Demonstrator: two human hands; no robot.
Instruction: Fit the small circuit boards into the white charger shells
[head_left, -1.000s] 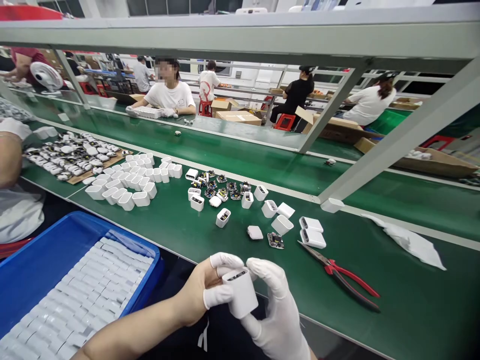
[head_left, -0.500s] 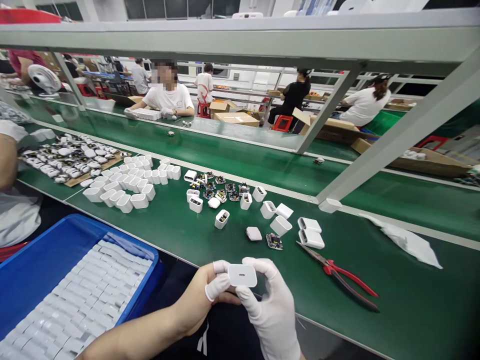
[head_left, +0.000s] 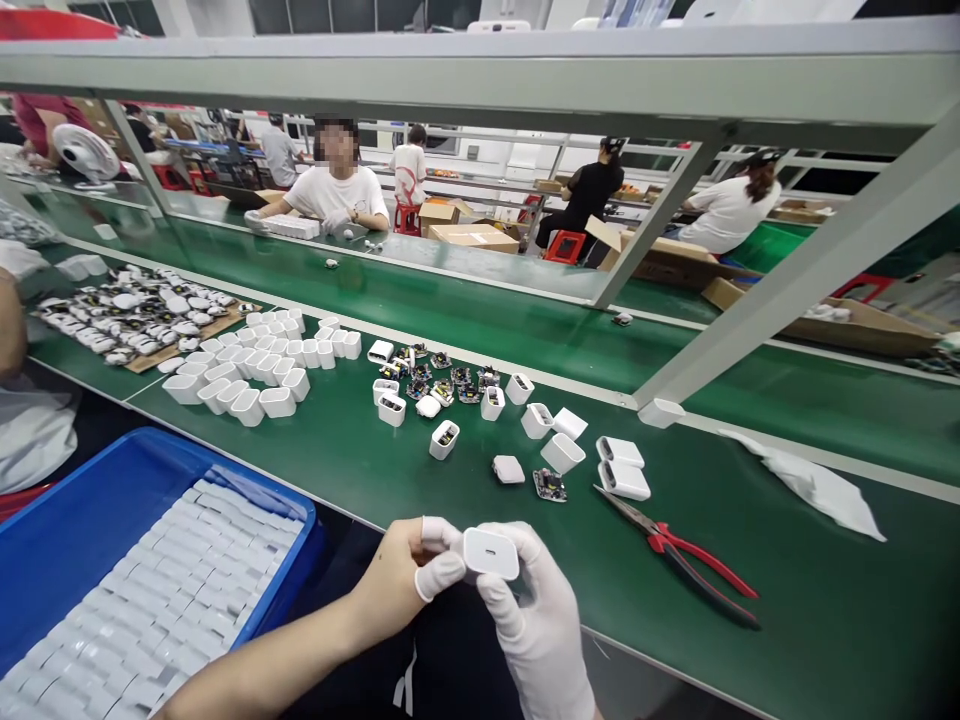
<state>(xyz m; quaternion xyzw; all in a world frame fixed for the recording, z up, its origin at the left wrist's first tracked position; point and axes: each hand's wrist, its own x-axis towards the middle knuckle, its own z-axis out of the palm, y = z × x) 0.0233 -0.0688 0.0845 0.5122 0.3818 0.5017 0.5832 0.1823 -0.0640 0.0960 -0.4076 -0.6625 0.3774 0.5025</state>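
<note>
Both my hands hold one white charger housing (head_left: 491,553) just in front of the green bench's near edge. My left hand (head_left: 409,580) is bare with white finger cots and pinches its left side. My right hand (head_left: 536,620), in a white glove, wraps round it from the right and below. The face with the small port slot points up at me. On the bench beyond lie several loose white housings (head_left: 561,452), a white cap (head_left: 509,468) and small circuit boards (head_left: 550,485).
Red-handled pliers (head_left: 679,553) lie to the right on the green bench (head_left: 787,600). A blue bin (head_left: 82,520) of white chargers sits at lower left. Rows of white shells (head_left: 247,375) stand further left. A crumpled white cloth (head_left: 817,485) lies at right. Other people work behind.
The housing has been turned from upright with its open end up to showing its closed port face, and my hands have lowered it slightly toward me.
</note>
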